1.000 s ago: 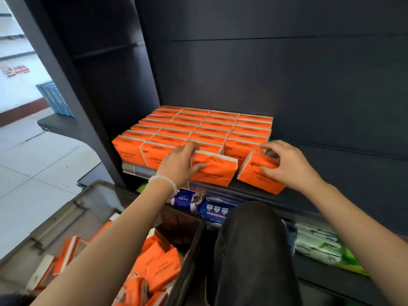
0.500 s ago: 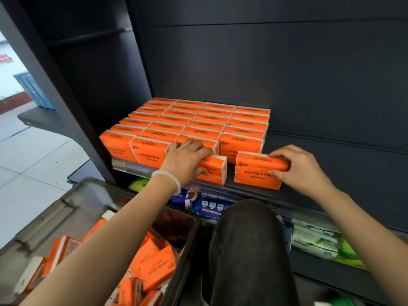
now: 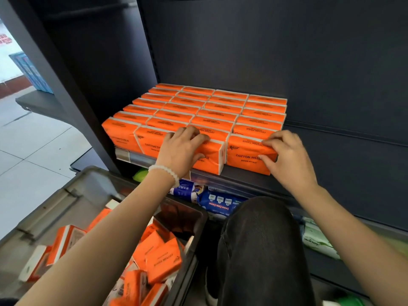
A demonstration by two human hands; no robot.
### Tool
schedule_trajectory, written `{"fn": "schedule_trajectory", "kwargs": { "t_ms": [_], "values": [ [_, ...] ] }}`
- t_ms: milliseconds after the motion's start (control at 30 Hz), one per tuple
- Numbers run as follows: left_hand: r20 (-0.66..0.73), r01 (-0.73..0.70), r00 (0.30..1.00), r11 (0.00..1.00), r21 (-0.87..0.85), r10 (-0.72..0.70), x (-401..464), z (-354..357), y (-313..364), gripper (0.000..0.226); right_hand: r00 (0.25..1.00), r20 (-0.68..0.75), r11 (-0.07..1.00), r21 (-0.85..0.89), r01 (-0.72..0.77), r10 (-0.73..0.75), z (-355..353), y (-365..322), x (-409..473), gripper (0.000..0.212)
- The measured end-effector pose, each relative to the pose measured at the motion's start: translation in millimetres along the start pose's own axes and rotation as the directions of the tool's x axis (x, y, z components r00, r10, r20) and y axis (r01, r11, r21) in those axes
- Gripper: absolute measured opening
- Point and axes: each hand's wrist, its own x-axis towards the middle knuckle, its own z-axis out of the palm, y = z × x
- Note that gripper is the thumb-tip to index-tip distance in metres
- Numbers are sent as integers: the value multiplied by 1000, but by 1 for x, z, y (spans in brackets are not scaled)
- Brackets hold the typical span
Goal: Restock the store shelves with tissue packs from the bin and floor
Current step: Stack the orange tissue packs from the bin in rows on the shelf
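Several rows of orange tissue packs point(image 3: 212, 107) fill the left part of the dark shelf point(image 3: 242, 177). My left hand point(image 3: 181, 149) grips an upright orange pack point(image 3: 212, 157) at the shelf's front edge, thumb on its face and fingers over its top. My right hand point(image 3: 284, 155) grips the neighbouring front pack point(image 3: 245, 151) at its right end, standing upright in line with the rows. More orange packs point(image 3: 159, 257) lie loose in the grey bin point(image 3: 92, 186) at lower left.
The shelf to the right of the rows is bare and dark. Blue packs point(image 3: 212, 199) and green-white packs point(image 3: 318, 241) lie on the lower shelf. My knee in dark trousers point(image 3: 260, 239) is between the bin and the shelving. Tiled floor is at left.
Both front packs were tilted and set apart; they now stand upright and pushed back against the rows. My right hand slid its pack leftward beside the left one.
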Motion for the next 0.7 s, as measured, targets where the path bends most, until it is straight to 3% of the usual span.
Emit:
{"fn": "schedule_trajectory", "kwargs": {
  "t_ms": [67,233,333,467,700],
  "values": [
    [1,11,1000,1000,-24,-11,0,3,0,47,998,-47,993,-109,39,-44,3,1,-1,35],
    [54,20,998,999,-50,-17,-2,4,0,48,999,1,979,-199,46,-47,1,-3,4,36],
    [60,-17,998,997,-69,21,-8,-2,-2,52,998,57,968,-252,-11,26,-6,-15,9,37],
    [-31,12,999,997,-78,-15,-38,-8,-15,48,1000,11,987,-161,-14,16,-5,-38,12,35],
    [5,218,976,975,-43,-218,-135,-5,-60,47,952,-204,971,20,239,-230,44,-108,-4,19]
  ]
}}
